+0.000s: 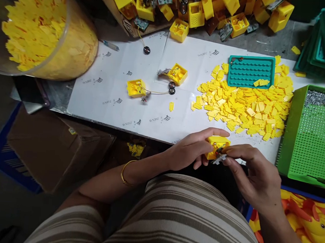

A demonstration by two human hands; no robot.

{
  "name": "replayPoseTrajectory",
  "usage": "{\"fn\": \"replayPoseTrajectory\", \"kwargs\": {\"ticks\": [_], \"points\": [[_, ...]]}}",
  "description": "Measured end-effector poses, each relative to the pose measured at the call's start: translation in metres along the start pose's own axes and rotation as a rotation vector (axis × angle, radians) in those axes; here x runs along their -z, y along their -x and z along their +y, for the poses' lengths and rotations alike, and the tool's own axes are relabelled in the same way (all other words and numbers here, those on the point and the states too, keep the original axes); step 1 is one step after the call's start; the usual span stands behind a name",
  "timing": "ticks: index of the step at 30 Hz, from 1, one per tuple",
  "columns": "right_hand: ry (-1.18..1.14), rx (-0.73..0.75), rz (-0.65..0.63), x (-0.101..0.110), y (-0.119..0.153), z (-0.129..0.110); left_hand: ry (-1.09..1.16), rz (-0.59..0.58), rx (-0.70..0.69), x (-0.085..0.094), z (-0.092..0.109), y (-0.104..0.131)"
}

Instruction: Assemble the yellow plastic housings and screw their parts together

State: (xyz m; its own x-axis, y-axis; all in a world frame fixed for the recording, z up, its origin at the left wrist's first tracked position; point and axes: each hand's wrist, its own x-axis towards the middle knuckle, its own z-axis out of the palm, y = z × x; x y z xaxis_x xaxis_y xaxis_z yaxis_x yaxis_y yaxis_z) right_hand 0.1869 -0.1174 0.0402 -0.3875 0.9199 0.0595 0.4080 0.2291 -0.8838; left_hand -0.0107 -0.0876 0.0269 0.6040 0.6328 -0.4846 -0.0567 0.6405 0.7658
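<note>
At the table's front edge my left hand [192, 149] wraps its fingers round a small yellow box [218, 141], its open side facing up. My right hand [254, 171] pinches a small grey part [219, 159] between thumb and forefinger, right against the box's lower edge. Dark and reddish bits, perhaps wires, show between part and box. Farther back on the white sheet lie two more yellow boxes, one [136, 88] at left and one [178, 74] at centre, each with wired parts. Two round dark discs [172, 88] are beside them, and a single yellow piece [171, 106] lies nearer.
Yellow pieces [243, 104] are heaped round a teal tray [250, 72]. A green basket [310, 138] with screws stands at right, teal trays [318, 46] behind it. A tub [82, 39] of yellow scraps stands left. Yellow housings [196, 14] fill a carton at the back.
</note>
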Motion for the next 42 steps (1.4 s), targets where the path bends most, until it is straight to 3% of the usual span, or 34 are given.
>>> {"fn": "replayPoseTrajectory", "kwargs": {"ticks": [5, 18, 22, 30, 37, 42], "points": [[-0.042, -0.039, 0.0, 0.0, 0.004, 0.007, -0.003, -0.006, 0.001, -0.002, 0.001, 0.0], [-0.077, 0.096, 0.03, 0.001, 0.001, 0.005, -0.02, 0.016, -0.003, -0.006, -0.001, -0.001], [-0.037, 0.113, 0.038, 0.001, -0.001, 0.001, -0.013, 0.008, -0.019, -0.007, -0.001, -0.001], [0.069, -0.051, 0.026, 0.003, -0.005, -0.014, -0.024, -0.059, -0.012, -0.006, 0.0, 0.003], [0.179, -0.01, -0.009, 0.001, -0.011, -0.018, 0.047, -0.08, 0.034, 0.001, -0.002, 0.003], [0.307, 0.019, -0.013, -0.004, -0.012, -0.02, -0.037, -0.021, 0.039, -0.001, 0.002, 0.005]]}}
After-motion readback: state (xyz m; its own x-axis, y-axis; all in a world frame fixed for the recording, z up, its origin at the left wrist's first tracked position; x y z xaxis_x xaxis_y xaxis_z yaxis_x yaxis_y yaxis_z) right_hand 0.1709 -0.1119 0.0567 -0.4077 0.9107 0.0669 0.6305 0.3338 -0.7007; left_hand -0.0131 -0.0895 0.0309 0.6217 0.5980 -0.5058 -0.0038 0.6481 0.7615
